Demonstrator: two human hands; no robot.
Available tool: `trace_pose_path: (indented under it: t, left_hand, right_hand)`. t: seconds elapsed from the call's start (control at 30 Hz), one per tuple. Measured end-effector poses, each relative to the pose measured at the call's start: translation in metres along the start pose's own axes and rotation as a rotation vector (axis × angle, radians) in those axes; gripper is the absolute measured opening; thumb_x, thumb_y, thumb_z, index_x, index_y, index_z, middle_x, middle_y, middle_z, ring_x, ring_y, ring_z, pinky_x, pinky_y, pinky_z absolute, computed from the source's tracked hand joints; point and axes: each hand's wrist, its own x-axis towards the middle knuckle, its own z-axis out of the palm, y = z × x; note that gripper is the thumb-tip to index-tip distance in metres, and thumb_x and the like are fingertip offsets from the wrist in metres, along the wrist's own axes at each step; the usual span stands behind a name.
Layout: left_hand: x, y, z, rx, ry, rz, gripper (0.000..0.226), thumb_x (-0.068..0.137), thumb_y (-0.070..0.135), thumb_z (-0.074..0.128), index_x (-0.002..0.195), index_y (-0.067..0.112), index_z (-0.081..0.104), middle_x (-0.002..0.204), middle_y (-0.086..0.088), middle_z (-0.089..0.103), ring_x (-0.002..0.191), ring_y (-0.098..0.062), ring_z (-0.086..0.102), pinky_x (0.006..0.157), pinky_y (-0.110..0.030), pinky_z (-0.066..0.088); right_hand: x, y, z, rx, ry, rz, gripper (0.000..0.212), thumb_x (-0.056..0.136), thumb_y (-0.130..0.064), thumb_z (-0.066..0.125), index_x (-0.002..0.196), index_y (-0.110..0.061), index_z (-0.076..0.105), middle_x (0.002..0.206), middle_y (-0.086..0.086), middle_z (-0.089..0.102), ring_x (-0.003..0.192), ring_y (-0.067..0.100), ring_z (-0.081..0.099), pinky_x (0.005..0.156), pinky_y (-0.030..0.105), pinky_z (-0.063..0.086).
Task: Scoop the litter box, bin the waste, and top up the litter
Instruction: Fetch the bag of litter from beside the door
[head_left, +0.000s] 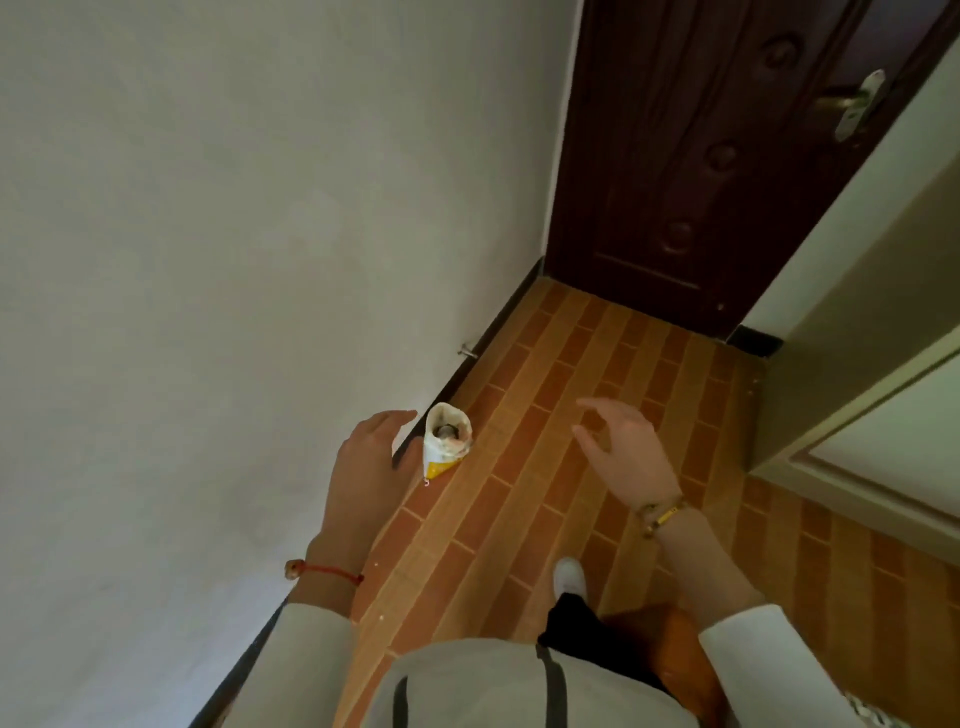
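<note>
White and yellow, the litter bag (445, 439) stood open-topped on the tiled floor (571, 467) against the wall (208, 260). The left hand (366, 467) reached just beside it, fingers loosely spread and holding nothing; the right hand (626, 447) hovered apart, fingers curled, also unladen (no litter box was in view). Gripping the bag below its rolled rim would likely keep it from spilling.

Bare floor (545, 467) lies between the hands; the left hand (363, 467) is hemmed by wall (208, 312) and bag (447, 436).
</note>
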Motion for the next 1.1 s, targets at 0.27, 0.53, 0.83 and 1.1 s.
trace_pose_path:
  t: [0.27, 0.53, 0.83, 1.1]
  left_hand:
    - [0.066, 0.047, 0.051, 0.026, 0.145, -0.266, 0.032, 0.091, 0.022, 0.061, 0.123, 0.017, 0.063, 0.124, -0.003, 0.064, 0.115, -0.023, 0.058, 0.095, -0.037, 0.045]
    - [0.104, 0.047, 0.078, 0.054, 0.214, -0.442, 0.032, 0.092, 0.023, 0.061, 0.123, 0.017, 0.063, 0.122, -0.002, 0.064, 0.113, -0.023, 0.059, 0.095, -0.04, 0.048]
    - [0.177, 0.0, 0.103, 0.05, 0.262, -0.617, 0.033, 0.092, 0.022, 0.061, 0.124, 0.015, 0.062, 0.122, -0.004, 0.064, 0.112, -0.023, 0.06, 0.095, -0.037, 0.048]
    - [0.248, -0.042, 0.105, 0.048, 0.256, -0.719, 0.036, 0.092, 0.023, 0.06, 0.126, 0.013, 0.06, 0.119, -0.005, 0.066, 0.111, -0.024, 0.06, 0.094, -0.039, 0.048]
  right_hand:
    - [0.144, 0.049, -0.031, -0.045, -0.175, -0.214, 0.037, 0.095, -0.033, 0.052, 0.131, -0.021, 0.052, 0.131, 0.0, 0.056, 0.126, 0.014, 0.046, 0.098, 0.022, 0.035]
    - [0.245, 0.059, -0.003, 0.003, -0.325, -0.387, 0.035, 0.096, -0.031, 0.051, 0.129, -0.02, 0.053, 0.13, -0.001, 0.056, 0.122, 0.014, 0.049, 0.1, 0.024, 0.038]
    - [0.359, 0.044, 0.058, -0.008, -0.445, -0.501, 0.036, 0.095, -0.029, 0.054, 0.129, -0.017, 0.054, 0.13, 0.002, 0.057, 0.123, 0.017, 0.05, 0.102, 0.029, 0.042]
    - [0.443, 0.027, 0.101, -0.031, -0.522, -0.483, 0.04, 0.096, -0.028, 0.053, 0.133, -0.016, 0.049, 0.127, 0.002, 0.059, 0.119, 0.016, 0.053, 0.097, 0.028, 0.046]
